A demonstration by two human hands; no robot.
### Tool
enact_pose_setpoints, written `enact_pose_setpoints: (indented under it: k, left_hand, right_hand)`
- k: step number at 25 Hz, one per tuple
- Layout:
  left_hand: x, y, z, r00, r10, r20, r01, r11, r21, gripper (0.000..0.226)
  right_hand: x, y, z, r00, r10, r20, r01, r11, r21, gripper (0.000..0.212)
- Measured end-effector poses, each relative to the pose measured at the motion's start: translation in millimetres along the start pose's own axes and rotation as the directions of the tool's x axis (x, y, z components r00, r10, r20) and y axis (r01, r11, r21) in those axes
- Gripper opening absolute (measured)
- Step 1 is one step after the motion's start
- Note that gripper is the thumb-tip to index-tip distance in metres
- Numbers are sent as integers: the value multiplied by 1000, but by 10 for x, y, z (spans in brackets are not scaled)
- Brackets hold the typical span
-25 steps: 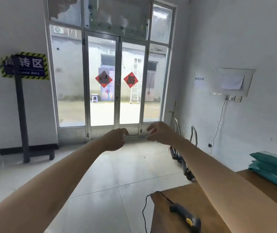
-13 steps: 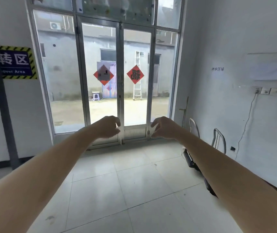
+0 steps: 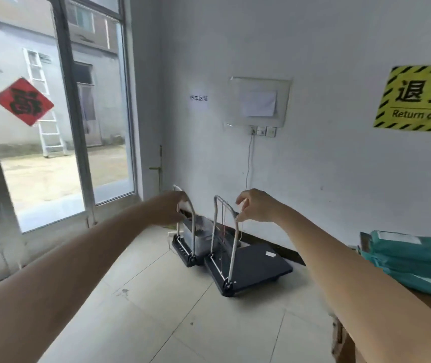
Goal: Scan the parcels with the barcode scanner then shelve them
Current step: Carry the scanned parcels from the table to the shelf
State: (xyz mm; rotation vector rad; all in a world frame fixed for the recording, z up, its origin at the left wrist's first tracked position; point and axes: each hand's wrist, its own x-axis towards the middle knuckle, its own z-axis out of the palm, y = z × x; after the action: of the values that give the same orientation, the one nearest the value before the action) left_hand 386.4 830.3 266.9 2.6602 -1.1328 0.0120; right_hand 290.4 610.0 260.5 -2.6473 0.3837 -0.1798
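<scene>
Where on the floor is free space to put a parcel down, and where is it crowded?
Free: the tiled floor in front of the two carts, from the glass door side across to the table edge. Crowded: the wall corner, where both carts stand side by side, and the table's far end, taken by the stack of teal parcels.
</scene>
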Motion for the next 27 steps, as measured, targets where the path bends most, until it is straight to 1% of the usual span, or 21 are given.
enact_pose_setpoints:
  k: [2,4,6,8,10,12,15,17,18,19,20,22,24,25,26,27]
  left_hand:
    - [760,242,158,990,132,52,-134,990,34,50]
    - [1470,547,161,967,246,58,-249,967,54,52]
    - [2132,908,216,944,329,31,-329,944,-20,51]
    - [2659,1213,387,924,382,38,-378,923,-78,50]
    - [3247,1602,764,881,461,107,-452,887,-99,51]
    - [3777,2070,1211,813,553,185,-540,833,-119,52]
    - [4502,2816,1804,673,700,240,-687,712,-148,54]
    - [4988,3319,2071,578,778,246,-760,623,-183,53]
    - [5229,3594,2217,534,805,258,-781,587,-214,52]
    - [5439,3867,2388,504,817,281,-778,571,-262,50]
    - [5608,4138,2568,479,821,311,-767,564,-306,47]
    - [5883,4661,2960,446,816,368,-733,569,-373,43]
    - [6008,5140,3352,408,818,406,-702,565,-434,47]
    - [6052,5382,3559,384,822,421,-681,560,-472,50]
    - [6109,5646,3808,345,825,447,-656,552,-514,55]
    - [6150,5878,4031,319,821,474,-609,561,-561,60]
  right_hand:
    - [337,427,-165,995,98,-17,-97,995,29,51]
    - [548,859,-318,979,200,-40,-199,980,26,52]
    - [641,1314,-474,953,294,-74,-294,956,20,53]
    - [648,1725,-584,919,386,-83,-387,922,-3,53]
    - [644,2256,-732,861,493,-126,-499,866,-21,53]
    - [646,2830,-922,781,596,-184,-604,797,18,54]
    - [719,3694,-1222,633,725,-271,-735,673,84,52]
    - [765,4198,-1345,508,799,-321,-792,580,190,49]
    - [760,4444,-1363,435,838,-329,-815,522,252,47]
    - [721,4683,-1354,347,879,-328,-838,448,313,46]
    - [677,4889,-1321,267,918,-295,-864,363,348,47]
    - [591,5353,-1195,140,967,-212,-874,221,433,54]
    - [491,5746,-1098,24,989,-147,-810,105,577,62]
    - [463,5951,-1060,-36,994,-103,-725,45,687,68]
    - [444,6194,-1008,-101,995,-16,-589,-47,807,78]
    - [434,6435,-937,-144,984,109,-417,-160,895,93]
